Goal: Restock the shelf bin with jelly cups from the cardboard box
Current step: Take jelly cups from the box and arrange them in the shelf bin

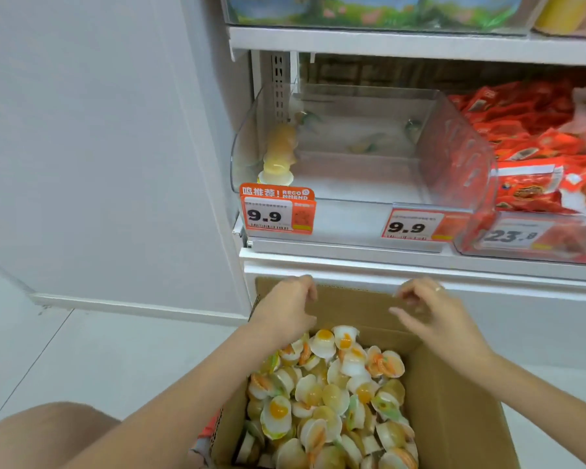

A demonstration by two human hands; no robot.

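Both hands are up over the far end of the cardboard box (454, 418), which sits on the floor right below the shelf. The left hand (286, 308) has its fingers curled in loosely, and I honestly can't tell if there's anything in it. The right hand (433, 313) is half open with fingers bent and spread, a ring on one finger, and it looks like nothing's in it, though it's a bit blurry. The box is packed with jelly cups (329, 397), white and yellow ones with orange and green bits, heaped all over each other. Up on the shelf, the clear bin (454, 154) is nearly bare: a little stack of yellowish cups (278, 160) leans in its front left corner and a few more lie blurry toward the back. Two 9.9 price tags (276, 211) hang on its front edge, and red snack packets (538, 157) fill the next bin to the right
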